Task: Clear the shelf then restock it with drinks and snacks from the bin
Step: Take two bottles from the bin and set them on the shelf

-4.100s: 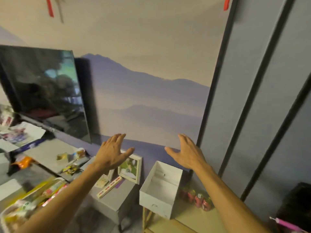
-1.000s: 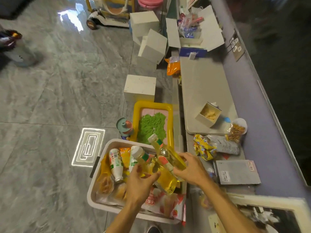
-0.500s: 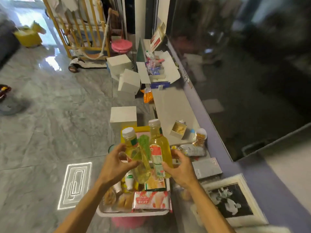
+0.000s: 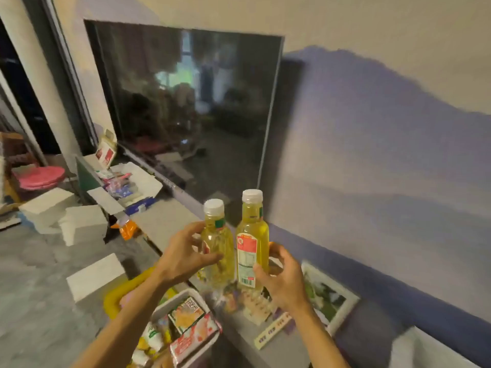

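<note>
I hold two clear bottles of yellow drink with white caps upright in front of me, side by side. My left hand (image 4: 183, 254) grips the shorter left bottle (image 4: 216, 243) round its body. My right hand (image 4: 283, 278) grips the taller right bottle (image 4: 252, 235), whose red and white label faces me. Below them the white bin (image 4: 183, 296) holds snack packets and small bottles. Both bottles are well above the bin, over the edge of the grey counter (image 4: 164, 221).
A large dark TV screen (image 4: 191, 107) leans against the wall on the counter. A framed picture (image 4: 328, 296) and a ruler-like strip (image 4: 273, 329) lie at the right. White boxes (image 4: 85, 225) and an open carton (image 4: 125, 181) stand at the left. A yellow tray (image 4: 119, 290) sits beside the bin.
Both bottles have been lifted out of the bin and raised upright. My view has swung up and right from the floor towards the TV and wall.
</note>
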Tool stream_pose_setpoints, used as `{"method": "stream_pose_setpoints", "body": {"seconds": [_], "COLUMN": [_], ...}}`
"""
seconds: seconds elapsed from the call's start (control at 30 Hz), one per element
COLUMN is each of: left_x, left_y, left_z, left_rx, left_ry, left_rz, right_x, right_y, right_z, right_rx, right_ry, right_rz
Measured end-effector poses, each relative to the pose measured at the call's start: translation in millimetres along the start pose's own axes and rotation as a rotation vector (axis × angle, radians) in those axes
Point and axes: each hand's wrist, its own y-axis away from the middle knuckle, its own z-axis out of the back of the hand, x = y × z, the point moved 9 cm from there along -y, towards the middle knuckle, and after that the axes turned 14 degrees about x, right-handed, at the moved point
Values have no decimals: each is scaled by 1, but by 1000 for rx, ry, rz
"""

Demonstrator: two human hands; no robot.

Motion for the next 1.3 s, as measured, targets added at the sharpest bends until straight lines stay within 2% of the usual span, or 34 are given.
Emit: {"method": "stream_pose_setpoints", "body": {"seconds": [0.33, 0.67, 0.83, 1.0, 1.3], "left_x": [-244, -423, -484, -514, -523], "left_y": [24, 141, 186, 195, 162], "left_z": [-204, -447, -541, -628, -772], "left_rx": [335, 585, 658, 731, 879], "left_ry": [-18, 56, 76, 61, 118], "left_rz": [-382, -563, -607, -593, -489], "right_x": [30, 20, 2, -34, -124], "right_y": [264, 554, 662, 731, 759], "right_z": [217, 367, 419, 467, 534], "right_rx": [-532, -844, -934, -1076, -1166], "right_ry": [63, 94, 66, 101, 73], "right_rz": [-21, -114, -155, -217, -263]}}
